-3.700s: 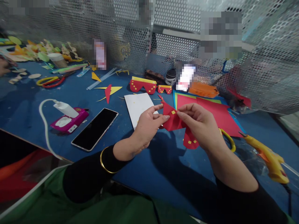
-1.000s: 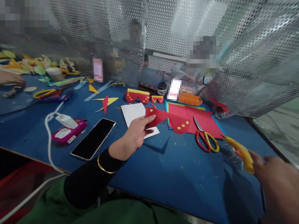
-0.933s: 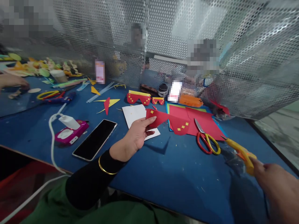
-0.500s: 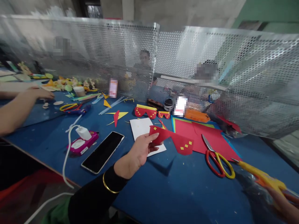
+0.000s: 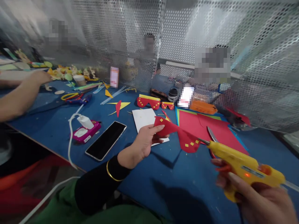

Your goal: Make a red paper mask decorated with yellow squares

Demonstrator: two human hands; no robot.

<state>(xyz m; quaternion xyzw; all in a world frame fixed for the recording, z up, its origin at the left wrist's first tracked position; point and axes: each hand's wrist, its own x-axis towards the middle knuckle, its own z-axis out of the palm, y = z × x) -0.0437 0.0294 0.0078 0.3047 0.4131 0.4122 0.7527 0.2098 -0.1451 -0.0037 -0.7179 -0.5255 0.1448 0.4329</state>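
Note:
Between the thumb and fingers of my left hand [image 5: 146, 140] is a red paper mask [image 5: 189, 141], a glasses-like cutout with small yellow squares on it. It is held above the blue table. My right hand [image 5: 252, 193] is wrapped round the handle of a yellow glue gun [image 5: 243, 158], whose small orange light glows. The gun's metal nozzle points left and appears at the mask's right end; whether it touches cannot be told. Behind the gun, scissors [image 5: 212, 134] lie partly hidden on red paper sheets [image 5: 218, 132]. A white sheet [image 5: 142, 119] lies under my left hand.
Two finished-looking red and yellow paper masks [image 5: 149, 102] stand near the perforated metal screen [image 5: 130, 46]. A black phone [image 5: 106, 141] and a magenta power socket [image 5: 86, 132] with a white cable lie left. Another person's arm [image 5: 25, 93] rests at the far left.
My right hand has brought the glue gun up and left from the lower right, to the mask's right end. My left hand still holds the mask. The view has tilted down.

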